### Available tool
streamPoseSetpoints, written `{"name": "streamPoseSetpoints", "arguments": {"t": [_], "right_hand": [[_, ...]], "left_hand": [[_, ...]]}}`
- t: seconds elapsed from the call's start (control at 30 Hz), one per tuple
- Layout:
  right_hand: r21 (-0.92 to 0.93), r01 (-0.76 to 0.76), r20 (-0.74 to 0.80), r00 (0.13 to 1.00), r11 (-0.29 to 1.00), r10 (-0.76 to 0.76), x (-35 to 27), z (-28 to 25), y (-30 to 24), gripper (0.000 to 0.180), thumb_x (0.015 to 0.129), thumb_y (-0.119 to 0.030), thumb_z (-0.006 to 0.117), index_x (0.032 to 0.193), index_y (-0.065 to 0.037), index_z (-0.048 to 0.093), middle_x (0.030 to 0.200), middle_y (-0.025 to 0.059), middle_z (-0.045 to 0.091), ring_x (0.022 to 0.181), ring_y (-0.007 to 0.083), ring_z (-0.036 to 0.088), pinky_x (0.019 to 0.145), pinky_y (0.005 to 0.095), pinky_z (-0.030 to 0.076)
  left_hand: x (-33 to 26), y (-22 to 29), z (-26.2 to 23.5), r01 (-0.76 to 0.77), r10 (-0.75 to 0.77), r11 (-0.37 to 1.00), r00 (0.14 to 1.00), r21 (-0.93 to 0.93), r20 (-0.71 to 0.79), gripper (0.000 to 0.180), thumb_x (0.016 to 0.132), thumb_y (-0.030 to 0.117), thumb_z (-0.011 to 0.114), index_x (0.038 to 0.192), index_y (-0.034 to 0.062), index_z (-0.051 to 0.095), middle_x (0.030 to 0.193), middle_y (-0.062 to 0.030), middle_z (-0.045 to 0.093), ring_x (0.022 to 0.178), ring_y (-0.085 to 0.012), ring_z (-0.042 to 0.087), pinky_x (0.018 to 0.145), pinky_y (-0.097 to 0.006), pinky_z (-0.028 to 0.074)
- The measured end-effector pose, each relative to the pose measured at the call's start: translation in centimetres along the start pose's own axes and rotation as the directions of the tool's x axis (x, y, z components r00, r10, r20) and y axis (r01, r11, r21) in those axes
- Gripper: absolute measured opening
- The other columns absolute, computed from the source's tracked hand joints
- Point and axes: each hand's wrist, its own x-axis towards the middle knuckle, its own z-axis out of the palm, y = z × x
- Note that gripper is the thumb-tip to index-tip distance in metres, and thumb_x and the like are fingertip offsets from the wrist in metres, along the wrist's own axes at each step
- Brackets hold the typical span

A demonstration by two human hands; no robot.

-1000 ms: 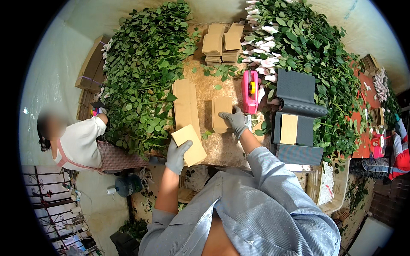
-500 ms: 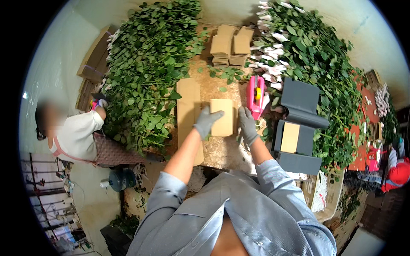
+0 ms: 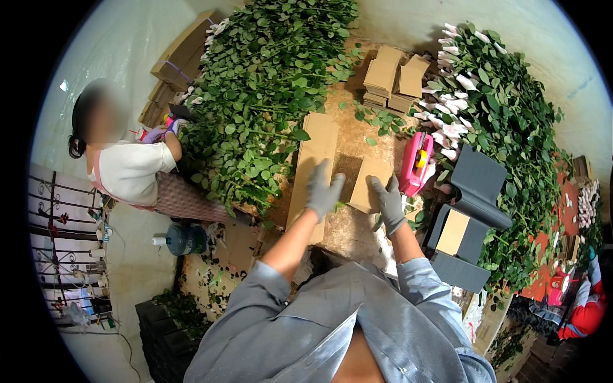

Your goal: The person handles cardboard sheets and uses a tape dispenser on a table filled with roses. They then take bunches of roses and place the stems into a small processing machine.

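Observation:
My left hand (image 3: 324,190), in a grey glove, is open with its fingers spread, above a long flat cardboard strip (image 3: 314,143) on the table. Between my hands is a small folded piece of cardboard (image 3: 368,175), tilted a little. My gloved right hand (image 3: 389,204) grips its right edge, the thumb on top and the fingers along the side. Right beside that hand stands a pink tape dispenser (image 3: 412,172) with a yellow core.
Stacked cardboard pieces (image 3: 383,73) stand at the back. Leafy stems (image 3: 268,89) are heaped on the left, more stems with white-wrapped heads (image 3: 456,105) on the right. A dark folding form (image 3: 476,185) holds a cardboard piece (image 3: 453,232). A co-worker (image 3: 131,166) stands at left.
My left hand has let go of the cardboard piece and opened to its left. My right hand has come onto the piece's right edge, and the piece has tilted. The view has swung left.

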Motion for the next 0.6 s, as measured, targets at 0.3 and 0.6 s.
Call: {"name": "streamPoseSetpoints", "arguments": {"t": [0.3,0.6], "right_hand": [[-0.614,0.500,0.171,0.840,0.611,-0.515,-5.8,6.0,-8.3,0.070,0.090,-0.024,0.070,0.141,0.010,0.036,0.134,0.0340,0.047,0.126,0.0480,0.047,0.111,0.0504,0.037],[-0.649,-0.269,0.083,0.905,0.712,0.417,-8.4,14.1,3.7,0.084,0.089,-0.043,0.071,0.143,0.012,0.036,0.134,0.0339,0.052,0.123,0.0451,0.055,0.104,0.0448,0.046]], "left_hand": [[0.7,-10.3,-3.4,0.365,-0.382,0.922,0.914,0.133,0.139,0.085,0.083,0.041,0.077,0.147,0.0001,0.039,0.144,-0.0283,0.046,0.129,-0.0429,0.051,0.106,-0.049,0.045],[3.3,-15.6,-1.8,0.447,-0.404,0.885,0.877,-0.133,0.259,0.052,0.080,0.028,0.083,0.118,-0.0024,0.066,0.110,-0.0147,0.073,0.099,-0.0254,0.070,0.085,-0.039,0.056]]}}
